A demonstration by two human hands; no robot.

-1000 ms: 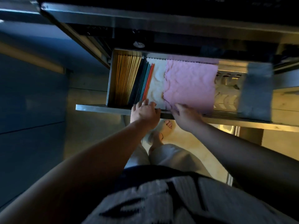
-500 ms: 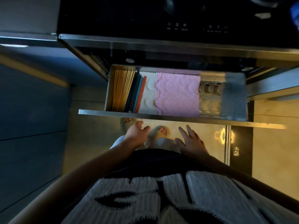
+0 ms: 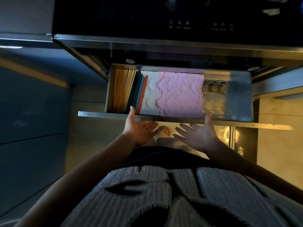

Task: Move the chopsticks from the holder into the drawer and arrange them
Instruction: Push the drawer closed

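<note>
Wooden chopsticks [image 3: 123, 90] lie left in the drawer [image 3: 101, 114]. Left grip [image 3: 139, 131] and right grip [image 3: 198, 135] spread released, thumbs at its near rim.

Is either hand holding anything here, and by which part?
Nothing is held: the left hand and right hand are open, thumbs at the front lip of the drawer.

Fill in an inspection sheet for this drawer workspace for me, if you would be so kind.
Surface: open steel drawer under a dark control panel.
Job's things: wooden chopsticks and darker coloured chopsticks lie lengthwise at the drawer's left end; holder not seen.
Clutter: white cloth and pink cloth mid-drawer.
Grippers: left hand and right hand open, fingers spread, thumbs at drawer front.
Cables: nothing seen.
Surroundings: a foot below the drawer.
</note>
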